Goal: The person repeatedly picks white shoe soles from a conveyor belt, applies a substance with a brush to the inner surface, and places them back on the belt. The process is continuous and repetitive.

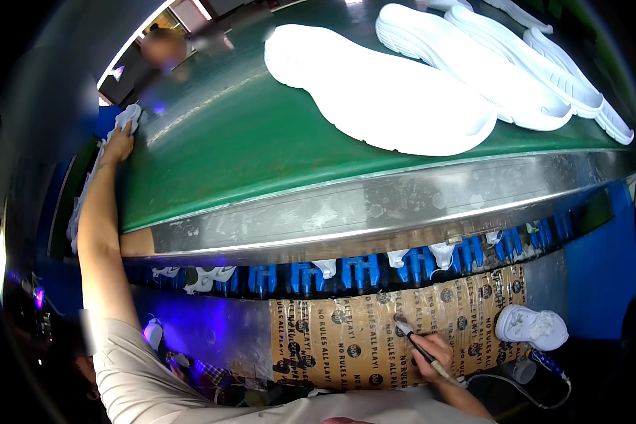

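My left hand [119,143] reaches far out to the left, past the end of the green belt. Its fingers close on a white shoe piece [128,115]; whether that is a sole or an upper cannot be made out. My right hand [434,355] grips a brush [422,350] with a dark handle, its pale tip over the brown cardboard [360,339]. A thin tube runs from the handle's rear toward the right. Right of the cardboard sits a white shoe [531,327], its opening stuffed with crumpled white material.
Large white soles [396,95] lie on the green belt [226,159], several more behind at right. A metal rail [374,205] edges the belt. Below it runs a row of blue holders [360,272], some carrying white shoe parts. A small clear cup [523,371] stands near the shoe.
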The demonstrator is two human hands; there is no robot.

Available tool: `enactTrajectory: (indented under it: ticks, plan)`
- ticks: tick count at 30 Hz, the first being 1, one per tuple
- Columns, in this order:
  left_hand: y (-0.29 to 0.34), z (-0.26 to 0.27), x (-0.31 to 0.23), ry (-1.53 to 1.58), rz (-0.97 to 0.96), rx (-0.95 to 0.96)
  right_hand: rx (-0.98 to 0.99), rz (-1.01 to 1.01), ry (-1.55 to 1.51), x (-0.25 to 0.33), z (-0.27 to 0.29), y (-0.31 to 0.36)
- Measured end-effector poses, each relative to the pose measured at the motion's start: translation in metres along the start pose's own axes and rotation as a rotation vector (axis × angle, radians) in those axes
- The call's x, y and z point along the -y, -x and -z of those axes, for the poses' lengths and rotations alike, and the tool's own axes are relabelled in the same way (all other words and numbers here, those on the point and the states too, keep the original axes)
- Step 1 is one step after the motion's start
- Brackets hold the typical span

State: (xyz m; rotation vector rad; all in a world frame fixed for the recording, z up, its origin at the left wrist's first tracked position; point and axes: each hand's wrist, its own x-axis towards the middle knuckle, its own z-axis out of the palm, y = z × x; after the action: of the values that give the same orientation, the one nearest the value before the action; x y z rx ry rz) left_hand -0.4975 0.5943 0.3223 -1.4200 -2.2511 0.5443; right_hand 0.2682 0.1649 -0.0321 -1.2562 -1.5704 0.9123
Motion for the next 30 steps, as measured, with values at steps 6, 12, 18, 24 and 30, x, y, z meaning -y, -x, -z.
enactTrajectory:
  ticks: [6, 12, 18, 24, 30]
  plan:
    - [0.016, 0.003, -0.006, 0.175, -0.093, -0.316, 0.030, 0.040, 0.026, 0.003, 0.006, -0.005]
    - [0.106, 0.069, -0.068, 0.275, 0.111, -0.377, -0.018, 0.011, -0.034, 0.008, 0.003, -0.001]
    - [0.234, 0.085, -0.079, 0.712, -0.068, -0.370, 0.012, 0.016, -0.055, 0.004, 0.000, 0.003]
    - [0.411, 0.099, -0.098, 1.380, -0.220, -0.681, 0.000, 0.080, -0.125, 0.007, 0.000, 0.001]
    - [0.518, 0.057, -0.165, 3.014, -0.387, -0.333, -0.024, -0.051, -0.269, 0.024, 0.006, 0.015]
